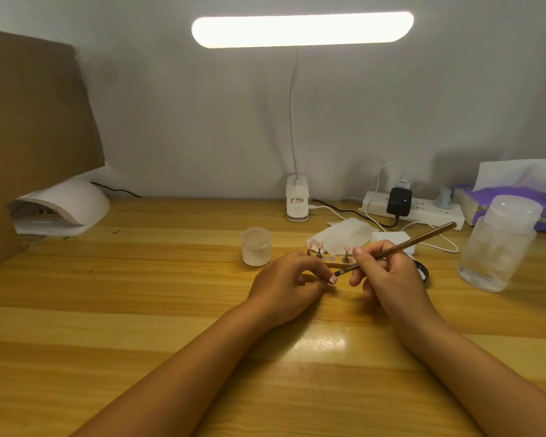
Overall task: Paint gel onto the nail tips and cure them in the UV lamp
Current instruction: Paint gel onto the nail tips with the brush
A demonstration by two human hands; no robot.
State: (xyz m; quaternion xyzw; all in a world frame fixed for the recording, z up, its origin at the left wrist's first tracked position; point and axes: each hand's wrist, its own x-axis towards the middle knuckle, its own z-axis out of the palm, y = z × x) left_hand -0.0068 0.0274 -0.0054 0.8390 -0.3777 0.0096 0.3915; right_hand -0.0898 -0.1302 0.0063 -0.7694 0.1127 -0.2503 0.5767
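My left hand (286, 283) pinches a small stand with a pink-and-white nail tip (332, 280) at its fingertips. My right hand (388, 274) grips a brown brush (420, 239) like a pen, and its dark bristle end touches the nail tip. Behind my hands a wooden holder (336, 262) carries three more nail tips on little stands (320, 250). The white UV lamp (63, 206) stands at the far left of the wooden table (139, 310), its opening partly under a cardboard sheet.
A small frosted jar (256, 246) stands left of the holder. A large clear lidded jar (498, 244) is at the right, with a purple tissue box (486, 203) behind it. Power strip (413, 209), cables, desk lamp base (297, 200), white wipes (344, 236) and cardboard (29, 121) line the back.
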